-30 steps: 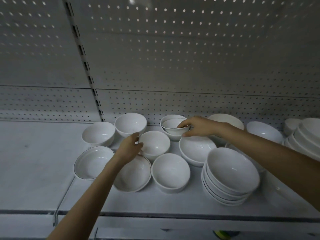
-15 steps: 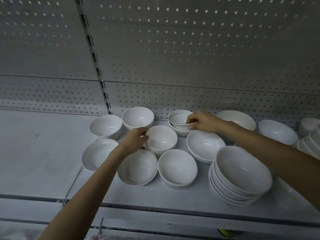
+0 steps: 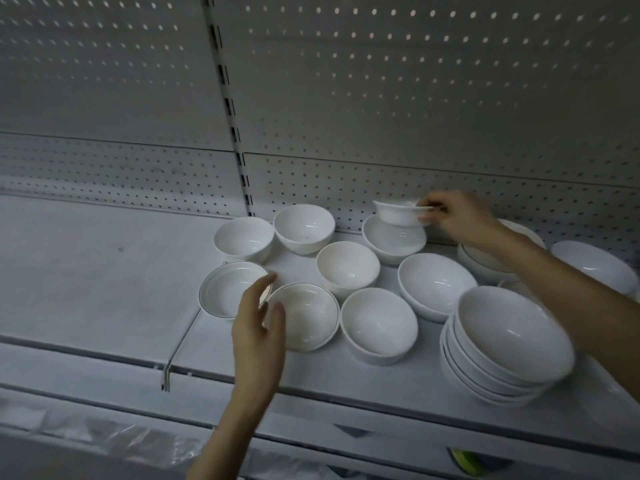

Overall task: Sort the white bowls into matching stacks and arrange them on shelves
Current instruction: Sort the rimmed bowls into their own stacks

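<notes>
On the pale shelf, against the perforated back panel, my right hand pinches the rim of a small white ceramic bowl, lifted just above a wider white bowl. My left hand hovers with its grip wide and holding nothing, over the near edge of a shallow dark-rimmed white bowl. Beside it to the left lies a matching dark-rimmed bowl. A stack of large white bowls stands at front right.
</notes>
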The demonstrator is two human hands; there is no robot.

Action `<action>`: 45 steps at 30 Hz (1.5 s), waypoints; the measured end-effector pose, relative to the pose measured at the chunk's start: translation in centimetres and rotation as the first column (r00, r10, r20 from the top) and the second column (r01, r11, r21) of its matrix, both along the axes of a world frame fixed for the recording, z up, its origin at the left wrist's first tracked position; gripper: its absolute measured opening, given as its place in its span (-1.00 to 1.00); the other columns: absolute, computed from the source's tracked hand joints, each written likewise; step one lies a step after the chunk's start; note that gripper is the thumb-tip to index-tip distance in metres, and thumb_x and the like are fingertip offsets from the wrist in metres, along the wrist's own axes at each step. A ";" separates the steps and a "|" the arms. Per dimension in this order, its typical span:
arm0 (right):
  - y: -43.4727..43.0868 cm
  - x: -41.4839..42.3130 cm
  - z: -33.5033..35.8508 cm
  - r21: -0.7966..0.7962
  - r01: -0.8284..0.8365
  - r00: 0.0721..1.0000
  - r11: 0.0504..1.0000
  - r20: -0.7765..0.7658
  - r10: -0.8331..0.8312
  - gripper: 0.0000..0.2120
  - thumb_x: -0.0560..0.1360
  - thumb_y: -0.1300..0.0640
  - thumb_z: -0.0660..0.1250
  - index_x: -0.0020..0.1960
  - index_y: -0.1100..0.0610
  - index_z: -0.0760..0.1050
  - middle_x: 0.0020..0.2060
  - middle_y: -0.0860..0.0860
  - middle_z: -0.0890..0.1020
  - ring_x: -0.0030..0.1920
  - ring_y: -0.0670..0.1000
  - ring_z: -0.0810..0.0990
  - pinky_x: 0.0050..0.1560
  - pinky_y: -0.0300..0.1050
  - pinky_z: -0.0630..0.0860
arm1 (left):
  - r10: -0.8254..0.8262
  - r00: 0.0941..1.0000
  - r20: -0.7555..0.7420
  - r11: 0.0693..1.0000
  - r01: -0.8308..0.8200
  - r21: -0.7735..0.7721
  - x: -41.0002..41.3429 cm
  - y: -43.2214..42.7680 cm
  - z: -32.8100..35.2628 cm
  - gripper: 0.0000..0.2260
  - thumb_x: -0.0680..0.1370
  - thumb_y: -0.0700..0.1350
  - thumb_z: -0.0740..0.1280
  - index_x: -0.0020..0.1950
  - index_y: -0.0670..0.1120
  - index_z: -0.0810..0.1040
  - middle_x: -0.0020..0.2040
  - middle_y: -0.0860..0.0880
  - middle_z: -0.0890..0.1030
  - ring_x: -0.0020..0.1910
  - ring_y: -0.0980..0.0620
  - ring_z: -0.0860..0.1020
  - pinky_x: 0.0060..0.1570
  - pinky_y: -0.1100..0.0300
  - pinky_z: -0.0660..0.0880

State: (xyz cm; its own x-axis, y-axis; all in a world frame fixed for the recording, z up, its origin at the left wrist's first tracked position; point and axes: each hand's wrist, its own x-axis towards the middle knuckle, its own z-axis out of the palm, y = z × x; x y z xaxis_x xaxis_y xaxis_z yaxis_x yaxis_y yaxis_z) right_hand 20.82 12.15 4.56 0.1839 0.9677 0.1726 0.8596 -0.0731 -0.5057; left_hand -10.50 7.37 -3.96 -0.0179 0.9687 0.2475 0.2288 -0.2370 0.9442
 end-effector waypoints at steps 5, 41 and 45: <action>-2.3 -1.4 2.5 0.175 -0.004 1.000 0.985 -0.023 0.008 -0.88 0.45 0.30 0.37 -0.02 0.22 0.59 -0.15 0.13 0.62 -0.12 0.04 0.54 -0.09 -0.27 0.39 | 0.147 0.954 0.260 0.965 -0.080 -0.250 0.5 -3.0 -1.7 -0.55 0.55 -0.38 0.22 0.39 -0.06 0.30 0.31 0.08 0.38 0.27 0.19 0.37 0.34 0.17 0.31; -10.4 -23.7 -10.0 0.332 0.099 0.995 0.938 -0.014 -0.100 -0.89 0.43 0.18 0.32 -0.13 0.04 0.61 -0.24 -0.04 0.66 -0.22 -0.06 0.61 -0.13 -0.01 0.53 | -0.228 0.855 0.466 0.783 0.445 -0.434 -8.3 1.2 -3.9 -0.76 0.59 -0.26 0.22 0.23 -0.10 0.51 0.20 -0.07 0.59 0.19 0.02 0.54 0.15 0.23 0.50; -10.0 -23.7 -10.6 0.395 0.006 0.977 0.919 0.192 -0.089 -0.83 0.35 0.39 0.39 -0.16 0.15 0.62 -0.30 -0.02 0.66 -0.29 0.02 0.62 0.11 -0.10 0.51 | -0.087 0.854 0.514 0.776 0.381 -0.502 -9.9 1.9 -4.6 -0.76 0.59 -0.24 0.24 0.26 -0.14 0.42 0.22 -0.15 0.53 0.18 -0.08 0.55 0.11 0.20 0.52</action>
State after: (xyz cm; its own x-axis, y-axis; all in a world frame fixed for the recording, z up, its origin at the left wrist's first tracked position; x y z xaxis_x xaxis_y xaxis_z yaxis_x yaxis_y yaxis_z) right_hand -2.83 2.13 -6.03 0.1489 0.8061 0.5728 0.9468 0.0509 -0.3178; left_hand -20.43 9.25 -8.52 0.2663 0.9080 -0.3235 -0.2303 0.3858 0.8934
